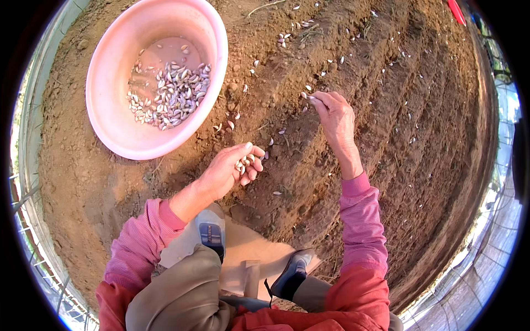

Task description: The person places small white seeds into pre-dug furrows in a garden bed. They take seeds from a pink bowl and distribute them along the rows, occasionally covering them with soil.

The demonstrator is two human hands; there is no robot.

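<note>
Several pale garlic cloves (243,164) rest in the curled palm of my left hand (232,165), held above the soil beside the basin. My right hand (334,113) reaches over a furrow, thumb and forefinger pinched on a small garlic clove (310,97), mostly hidden by the fingertips. Right by those fingertips a clove (303,94) lies on the soil, with another (308,87) just beyond it. A pink plastic basin (101,97) stands at the upper left, holding a heap of loose cloves (178,93).
Furrowed brown soil (372,145) spreads to the right, dotted with cloves in rough rows. Under my shoes (212,231) lies a flat board (240,244) with a wooden crosspiece (251,277). Wire mesh (492,244) borders the right side. Something red (456,11) shows at the top right.
</note>
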